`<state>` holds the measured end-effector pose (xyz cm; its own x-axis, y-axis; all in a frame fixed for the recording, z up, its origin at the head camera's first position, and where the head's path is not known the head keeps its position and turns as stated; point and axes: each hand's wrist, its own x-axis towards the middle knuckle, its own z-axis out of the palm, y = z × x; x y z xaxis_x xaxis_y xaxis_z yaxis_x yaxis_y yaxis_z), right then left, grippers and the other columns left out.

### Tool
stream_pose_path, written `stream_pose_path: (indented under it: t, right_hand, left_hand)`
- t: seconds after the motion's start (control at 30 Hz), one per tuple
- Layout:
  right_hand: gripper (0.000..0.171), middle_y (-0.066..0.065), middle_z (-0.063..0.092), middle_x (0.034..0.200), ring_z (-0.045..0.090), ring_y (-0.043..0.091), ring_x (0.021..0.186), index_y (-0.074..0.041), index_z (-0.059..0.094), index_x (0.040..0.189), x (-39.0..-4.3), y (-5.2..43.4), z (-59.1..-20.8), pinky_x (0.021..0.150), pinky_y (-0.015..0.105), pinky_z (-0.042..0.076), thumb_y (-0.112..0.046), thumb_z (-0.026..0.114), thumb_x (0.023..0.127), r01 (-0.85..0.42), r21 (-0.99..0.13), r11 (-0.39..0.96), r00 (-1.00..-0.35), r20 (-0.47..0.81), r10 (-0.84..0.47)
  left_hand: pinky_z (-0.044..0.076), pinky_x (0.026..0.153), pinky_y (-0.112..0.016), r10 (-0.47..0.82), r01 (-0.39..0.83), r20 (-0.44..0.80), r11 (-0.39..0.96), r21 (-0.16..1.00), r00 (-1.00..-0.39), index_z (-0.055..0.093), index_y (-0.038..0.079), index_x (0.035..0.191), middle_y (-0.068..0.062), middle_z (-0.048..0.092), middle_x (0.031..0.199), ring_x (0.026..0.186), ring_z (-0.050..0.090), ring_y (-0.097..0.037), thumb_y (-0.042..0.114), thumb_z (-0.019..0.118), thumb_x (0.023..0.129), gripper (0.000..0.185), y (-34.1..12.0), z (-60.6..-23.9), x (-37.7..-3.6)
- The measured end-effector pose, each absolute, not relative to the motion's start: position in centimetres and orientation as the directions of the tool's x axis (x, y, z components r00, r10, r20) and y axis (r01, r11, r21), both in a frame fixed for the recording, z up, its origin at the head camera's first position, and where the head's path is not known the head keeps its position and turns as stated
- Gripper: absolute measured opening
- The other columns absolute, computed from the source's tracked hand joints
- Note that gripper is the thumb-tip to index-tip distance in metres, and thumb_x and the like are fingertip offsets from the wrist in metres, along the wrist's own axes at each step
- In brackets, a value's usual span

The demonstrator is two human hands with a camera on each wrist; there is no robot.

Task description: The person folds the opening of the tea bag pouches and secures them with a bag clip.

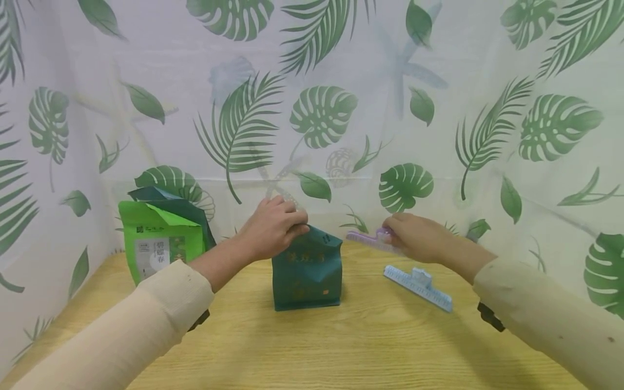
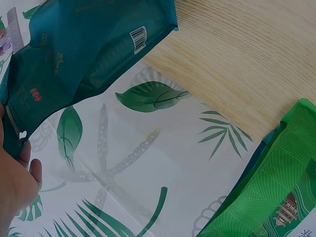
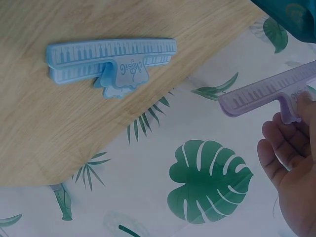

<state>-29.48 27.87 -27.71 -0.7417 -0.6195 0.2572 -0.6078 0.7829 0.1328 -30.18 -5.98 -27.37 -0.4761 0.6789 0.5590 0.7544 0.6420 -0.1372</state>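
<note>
The left hand (image 1: 273, 227) grips the folded top of a dark teal pouch (image 1: 307, 273), fingers curled over its upper edge, and the pouch stands upright on the wooden worktop (image 1: 341, 346) directly beneath that hand. In the left wrist view the same pouch (image 2: 84, 54) shows a barcode on its side, with the fingertips (image 2: 34, 170) at its lower edge. The right hand (image 1: 419, 237) pinches the handle of a purple bag clip (image 1: 365, 239), held just above the worktop with its long bar pointing toward the left hand and the pouch; the clip's tip is near the pouch's top but apart from it. The right wrist view shows the fingers (image 3: 279, 148) closed on the tab of the purple bag clip (image 3: 261, 95); whether its bars are parted cannot be told. A blue bag clip (image 1: 418, 287) lies flat on the worktop just nearer the person than the right hand, untouched. Beyond the left forearm, to its outer side, a bright green pouch (image 1: 158, 244) stands against a second dark one. A leaf-printed curtain (image 1: 312, 108) hangs behind both hands.
</note>
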Motion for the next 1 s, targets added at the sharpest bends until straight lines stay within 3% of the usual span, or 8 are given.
stream_pose_path:
  t: [0.4, 0.67, 1.0]
  right_hand:
    - [0.012, 0.005, 0.066, 0.099, 0.066, 0.023, 0.089, -0.006, 0.064, 0.107, -29.3, 27.6, -26.9, 0.080, 0.042, 0.055, -0.010, 0.065, 0.096, -0.649, 0.106, 0.754, -0.706, 0.286, -0.648]
    - [0.012, 0.005, 0.068, 0.095, 0.068, 0.024, 0.084, -0.007, 0.065, 0.102, -29.3, 27.4, -27.0, 0.077, 0.041, 0.056, -0.011, 0.070, 0.092, -0.644, 0.141, 0.752, -0.692, 0.313, -0.651]
    - [0.008, 0.001, 0.066, 0.090, 0.066, 0.020, 0.079, -0.008, 0.065, 0.098, -29.7, 26.7, -27.7, 0.074, 0.040, 0.055, -0.011, 0.070, 0.093, -0.668, 0.103, 0.737, -0.675, 0.334, -0.658]
  left_hand:
    - [0.028, 0.066, -0.033, 0.689, 0.776, 0.588, 0.611, -0.157, -0.423, 0.064, 0.017, 0.090, 0.000, 0.053, 0.078, 0.070, 0.036, -0.018, 0.030, 0.066, 0.096, 0.014, -6.1, -27.5, -30.5]
    - [0.028, 0.068, -0.034, 0.695, 0.788, 0.584, 0.598, -0.144, -0.420, 0.065, 0.018, 0.092, 0.001, 0.054, 0.080, 0.072, 0.037, -0.019, 0.029, 0.067, 0.095, 0.012, -6.2, -27.5, -30.5]
    - [0.030, 0.067, -0.033, 0.696, 0.797, 0.585, 0.589, -0.135, -0.416, 0.065, 0.017, 0.091, 0.000, 0.054, 0.079, 0.070, 0.037, -0.019, 0.028, 0.068, 0.094, 0.012, -6.1, -27.5, -30.5]
